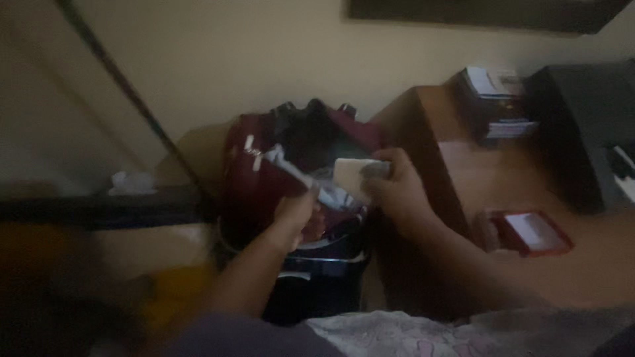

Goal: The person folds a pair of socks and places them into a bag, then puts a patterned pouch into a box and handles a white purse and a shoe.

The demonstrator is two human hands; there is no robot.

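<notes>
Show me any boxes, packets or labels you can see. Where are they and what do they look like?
Pale flat packet: held in the right hand over the dark red backpack; roughly rectangular, cream-coloured.
Red box: on the wooden desk at the right; shallow, rectangular, white inside.
Stack of booklets or papers: at the desk's back, by the wall; white and dark, blurred.

Wooden desk (476, 172) w/ book stack (499, 99), red-framed tablet (532, 233), dark box (582, 132).
</notes>
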